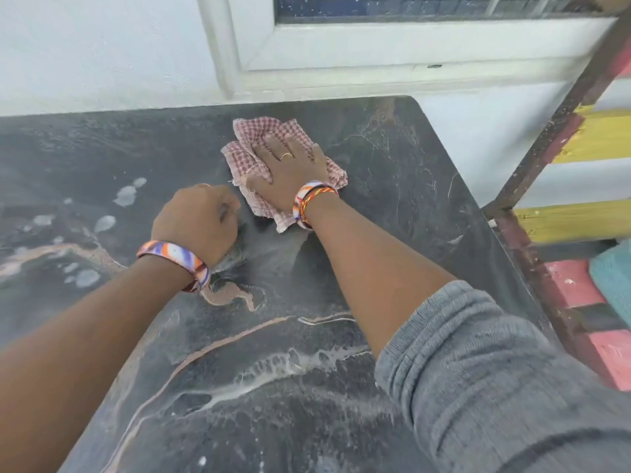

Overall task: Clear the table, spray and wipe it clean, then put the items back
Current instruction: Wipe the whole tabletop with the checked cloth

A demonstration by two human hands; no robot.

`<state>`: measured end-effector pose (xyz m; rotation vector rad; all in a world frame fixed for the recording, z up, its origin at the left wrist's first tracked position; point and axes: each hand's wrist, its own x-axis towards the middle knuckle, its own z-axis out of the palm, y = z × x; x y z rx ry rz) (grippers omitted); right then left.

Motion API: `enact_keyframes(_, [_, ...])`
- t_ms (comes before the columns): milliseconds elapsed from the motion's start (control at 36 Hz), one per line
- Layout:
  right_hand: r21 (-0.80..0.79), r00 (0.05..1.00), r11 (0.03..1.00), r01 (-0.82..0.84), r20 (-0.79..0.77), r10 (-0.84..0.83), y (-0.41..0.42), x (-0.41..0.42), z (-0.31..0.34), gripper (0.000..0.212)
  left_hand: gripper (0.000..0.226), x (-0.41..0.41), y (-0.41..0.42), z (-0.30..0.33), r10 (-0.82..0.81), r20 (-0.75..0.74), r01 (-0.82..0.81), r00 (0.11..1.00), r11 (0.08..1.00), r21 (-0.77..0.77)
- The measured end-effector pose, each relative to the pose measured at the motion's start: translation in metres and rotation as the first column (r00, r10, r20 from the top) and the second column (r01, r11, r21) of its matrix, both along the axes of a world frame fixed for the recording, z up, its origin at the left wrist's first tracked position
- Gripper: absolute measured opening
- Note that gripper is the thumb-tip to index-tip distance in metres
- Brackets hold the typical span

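The dark table top (392, 172) fills the view, streaked with pale foamy spray and brownish worn patches. A red-and-white checked cloth (246, 155) lies crumpled near the table's far middle. My right hand (290, 169) presses flat on the cloth with fingers spread. My left hand (201, 220) rests just to the left of the cloth as a closed fist, knuckles on the table; nothing shows inside it. Both wrists wear coloured bangles.
White droplets of spray (126, 194) sit at the left of the table. A white wall and window frame (341, 63) stand right behind the far edge. A painted wooden rack (580, 165) with coloured slats stands close to the table's right edge.
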<state>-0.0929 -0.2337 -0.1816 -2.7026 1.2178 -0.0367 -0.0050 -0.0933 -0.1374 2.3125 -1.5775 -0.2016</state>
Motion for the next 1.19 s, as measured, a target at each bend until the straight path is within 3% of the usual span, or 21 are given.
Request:
enact_keyframes(194, [-0.024,0.995,0.994,0.104,-0.002,-0.104,0.085,-0.022,-0.001,0.060,0.022,0.000,0.052,0.005,-0.192,-0.020,0.192,0.981,0.981,0.031])
enact_keyframes(333, [0.023,0.919,0.919,0.393,-0.006,-0.393,0.115,-0.081,0.000,0.060,0.032,-0.009,0.072,0.004,-0.361,-0.078,0.366,0.929,0.929,0.058])
enact_keyframes(417, [0.040,0.781,0.781,0.624,-0.012,-0.624,0.134,-0.134,0.000,0.060,0.037,-0.020,0.078,0.004,-0.477,-0.094,0.484,0.874,0.872,0.079])
enact_keyframes(556, [0.061,0.435,0.431,0.900,-0.067,-0.898,0.176,-0.227,0.003,0.062,0.049,-0.049,0.086,0.003,-0.622,-0.050,0.614,0.781,0.751,0.244])
enact_keyframes(667, [0.060,0.160,0.154,0.986,-0.106,-0.981,0.221,-0.285,0.007,0.065,0.054,-0.068,0.088,0.007,-0.740,-0.004,0.686,0.672,0.620,0.381])
enact_keyframes(778, [0.070,0.031,0.024,0.997,-0.098,-0.995,0.250,-0.303,0.010,0.063,0.051,-0.069,0.089,0.007,-0.743,0.032,0.677,0.669,0.626,0.388])
enact_keyframes(861, [0.062,0.032,0.028,0.998,-0.067,-0.997,0.253,-0.296,0.010,0.060,0.046,-0.065,0.090,0.007,-0.729,0.059,0.659,0.682,0.647,0.383])
enact_keyframes(944, [0.021,0.114,0.112,0.993,-0.085,-0.990,0.251,-0.280,0.008,0.059,0.044,-0.060,0.088,0.009,-0.699,0.094,0.611,0.709,0.676,0.411])
enact_keyframes(1194, [0.031,0.606,0.605,0.795,-0.025,-0.795,0.239,-0.144,0.003,0.058,0.027,-0.043,0.090,0.008,-0.597,0.200,0.466,0.777,0.759,0.455])
